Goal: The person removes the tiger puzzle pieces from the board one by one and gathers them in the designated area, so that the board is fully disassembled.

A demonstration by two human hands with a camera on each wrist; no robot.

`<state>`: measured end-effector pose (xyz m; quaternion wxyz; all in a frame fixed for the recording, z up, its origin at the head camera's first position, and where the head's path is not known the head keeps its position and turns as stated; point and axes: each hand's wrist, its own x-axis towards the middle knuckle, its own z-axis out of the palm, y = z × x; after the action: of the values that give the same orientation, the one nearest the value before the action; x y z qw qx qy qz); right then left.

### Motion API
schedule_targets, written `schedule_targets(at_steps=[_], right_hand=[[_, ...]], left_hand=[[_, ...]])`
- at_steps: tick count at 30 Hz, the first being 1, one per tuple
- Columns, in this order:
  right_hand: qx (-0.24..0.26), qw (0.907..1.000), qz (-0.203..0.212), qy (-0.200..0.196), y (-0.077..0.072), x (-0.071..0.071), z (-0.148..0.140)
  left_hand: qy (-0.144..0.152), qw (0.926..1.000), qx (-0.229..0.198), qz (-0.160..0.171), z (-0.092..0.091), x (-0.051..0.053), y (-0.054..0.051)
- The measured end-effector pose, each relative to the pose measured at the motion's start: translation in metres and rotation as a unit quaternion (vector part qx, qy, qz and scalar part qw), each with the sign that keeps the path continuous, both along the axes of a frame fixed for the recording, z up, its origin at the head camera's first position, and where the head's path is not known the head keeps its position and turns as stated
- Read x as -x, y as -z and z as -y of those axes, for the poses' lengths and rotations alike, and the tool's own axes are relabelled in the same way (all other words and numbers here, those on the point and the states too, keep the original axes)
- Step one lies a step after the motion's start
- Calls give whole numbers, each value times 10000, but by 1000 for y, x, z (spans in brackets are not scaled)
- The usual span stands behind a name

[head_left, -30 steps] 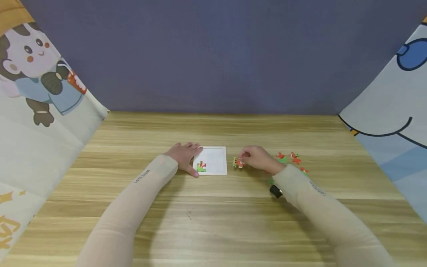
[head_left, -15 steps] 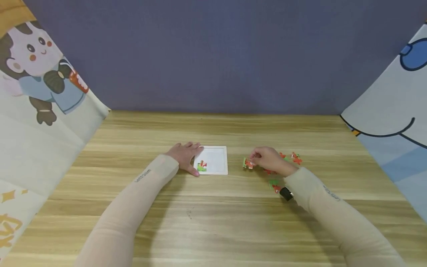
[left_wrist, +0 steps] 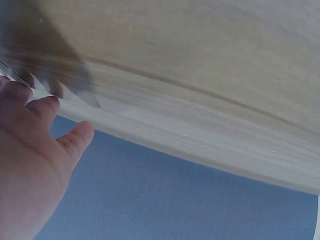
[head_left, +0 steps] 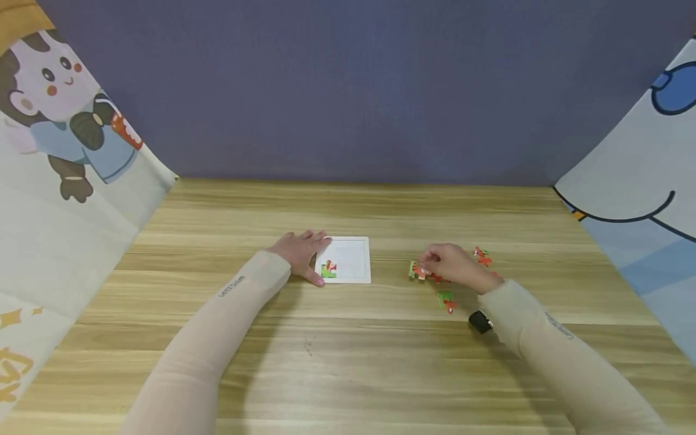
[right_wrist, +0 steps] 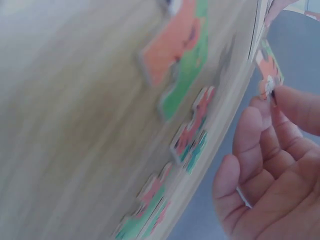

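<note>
With fingers spread, my left hand (head_left: 301, 255) rests on the left edge of a white puzzle tray (head_left: 368, 260). One green and orange puzzle piece (head_left: 328, 270) lies in the tray's near left corner. To the right of the tray, my right hand (head_left: 451, 266) pinches another jigsaw piece (head_left: 417, 270) between thumb and fingertips. The right wrist view shows this orange and green held piece (right_wrist: 269, 70) raised off the table. In the left wrist view, only part of my left hand (left_wrist: 35, 150) appears, and the tray is mostly hidden.
Loose puzzle pieces lie around and beneath my right hand, including one nearer piece (head_left: 447, 302) and one farther right (head_left: 481, 257). Some are partly covered by the hand. A small black object (head_left: 481, 321) is at the right wrist. A dark blue panel (head_left: 348, 90) stands behind the wooden table.
My right hand has moved right, away from the tray and toward the loose pieces, still pinching its jigsaw piece. The left hand has stayed on the tray.
</note>
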<state>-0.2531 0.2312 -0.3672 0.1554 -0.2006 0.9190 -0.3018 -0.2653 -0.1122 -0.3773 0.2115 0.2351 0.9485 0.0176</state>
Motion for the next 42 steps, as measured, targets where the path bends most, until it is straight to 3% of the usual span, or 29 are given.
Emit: schedule_targets(at_steps=[17, 24, 34, 42], right_hand=[[305, 9995, 19, 67, 4, -9, -32], [76, 9999, 64, 36, 8, -14, -51], [316, 9973, 632, 214, 7, -24, -72], [176, 9941, 1037, 267, 8, -26, -85]], left_hand=[[-77, 9999, 84, 30, 4, -2, -2], [-124, 9999, 20, 34, 5, -2, -1], [-161, 9998, -20, 85, 4, -6, -2], [-180, 9998, 62, 61, 1, -4, -2]])
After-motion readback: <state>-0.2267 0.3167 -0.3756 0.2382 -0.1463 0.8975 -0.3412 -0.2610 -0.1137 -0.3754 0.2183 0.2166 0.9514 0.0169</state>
